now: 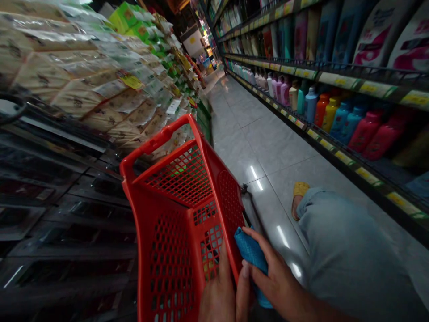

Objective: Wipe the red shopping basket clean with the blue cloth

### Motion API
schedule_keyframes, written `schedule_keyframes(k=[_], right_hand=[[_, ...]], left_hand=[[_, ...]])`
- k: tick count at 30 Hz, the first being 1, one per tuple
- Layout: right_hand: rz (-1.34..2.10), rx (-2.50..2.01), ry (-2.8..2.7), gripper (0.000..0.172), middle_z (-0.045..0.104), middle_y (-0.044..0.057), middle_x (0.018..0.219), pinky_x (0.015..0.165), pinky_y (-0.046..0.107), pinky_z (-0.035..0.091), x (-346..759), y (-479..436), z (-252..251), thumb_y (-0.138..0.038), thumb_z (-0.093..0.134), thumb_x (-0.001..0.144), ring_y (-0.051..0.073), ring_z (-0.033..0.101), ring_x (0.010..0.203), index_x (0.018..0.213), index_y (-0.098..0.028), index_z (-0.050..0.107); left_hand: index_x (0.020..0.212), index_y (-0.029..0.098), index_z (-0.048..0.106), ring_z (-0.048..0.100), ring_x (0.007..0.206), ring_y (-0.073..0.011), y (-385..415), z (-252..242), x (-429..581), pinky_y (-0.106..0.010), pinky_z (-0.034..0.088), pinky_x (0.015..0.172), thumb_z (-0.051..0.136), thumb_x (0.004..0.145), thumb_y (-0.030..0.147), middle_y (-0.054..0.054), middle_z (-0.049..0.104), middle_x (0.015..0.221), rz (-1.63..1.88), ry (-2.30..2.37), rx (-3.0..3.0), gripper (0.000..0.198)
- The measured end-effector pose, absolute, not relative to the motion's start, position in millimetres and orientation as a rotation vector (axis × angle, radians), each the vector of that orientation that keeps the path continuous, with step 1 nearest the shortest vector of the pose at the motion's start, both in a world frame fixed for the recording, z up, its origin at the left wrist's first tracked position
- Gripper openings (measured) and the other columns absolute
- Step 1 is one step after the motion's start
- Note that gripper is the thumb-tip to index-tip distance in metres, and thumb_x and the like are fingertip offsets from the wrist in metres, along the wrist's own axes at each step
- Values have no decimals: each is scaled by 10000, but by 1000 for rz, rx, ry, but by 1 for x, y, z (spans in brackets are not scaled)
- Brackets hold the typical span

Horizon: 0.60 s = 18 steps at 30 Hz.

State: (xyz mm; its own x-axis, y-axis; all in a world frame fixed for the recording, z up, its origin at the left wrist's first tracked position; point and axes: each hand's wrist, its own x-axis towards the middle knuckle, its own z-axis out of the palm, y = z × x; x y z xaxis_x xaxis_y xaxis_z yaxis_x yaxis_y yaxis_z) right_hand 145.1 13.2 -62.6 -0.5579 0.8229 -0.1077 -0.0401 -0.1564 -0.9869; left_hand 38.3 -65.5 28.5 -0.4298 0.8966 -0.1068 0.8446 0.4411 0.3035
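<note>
A red plastic mesh shopping basket [177, 214] hangs tilted in front of me, with its handle [157, 138] pointing away. My left hand [217, 290] is shut around the near rim of the basket. My right hand [271, 275] grips a blue mesh cloth [250, 251] beside that rim. Part of the cloth hangs down behind my fingers. Dark shapes lie inside the basket, too dim to name.
Shelves of plastic bottles [338, 118] line the right of a tiled aisle [268, 150]. Stacked packets [100, 89] rise on the left above dark lower shelves [67, 223]. A leg in pale jeans [348, 250] and a yellow sandal [300, 190] are at lower right.
</note>
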Motion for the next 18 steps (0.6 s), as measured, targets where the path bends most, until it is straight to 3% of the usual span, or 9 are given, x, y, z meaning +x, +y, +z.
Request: schedule_keyframes(k=[6,13,18], right_hand=[[1696,-897,-1357,398,600,23,1445,1170,372,450,138,-4,-74,-378,524,995,206,540,1373,1385,-354,601],[1538,-892,-1446,511,608,13,1418,1117,355,510,131,-15,-65,-217,465,1002,190,585,1320,1466,-425,505],[1475,-874,-1422,514,628,19,1360,1064,322,553,128,-7,-60,-140,503,963,175,631,1247,1385,-421,593]], left_hand=[[1529,223,403,771,755,-297,-75,24,37,-355,607,641,416,975,460,-125,798,899,368,2502,1726,603],[1516,191,414,754,663,-262,-71,28,34,-304,566,534,348,1011,430,-106,792,824,375,2422,1793,563],[1507,183,432,765,717,-250,-75,30,25,-293,577,569,343,1014,351,-133,798,925,278,2329,1904,529]])
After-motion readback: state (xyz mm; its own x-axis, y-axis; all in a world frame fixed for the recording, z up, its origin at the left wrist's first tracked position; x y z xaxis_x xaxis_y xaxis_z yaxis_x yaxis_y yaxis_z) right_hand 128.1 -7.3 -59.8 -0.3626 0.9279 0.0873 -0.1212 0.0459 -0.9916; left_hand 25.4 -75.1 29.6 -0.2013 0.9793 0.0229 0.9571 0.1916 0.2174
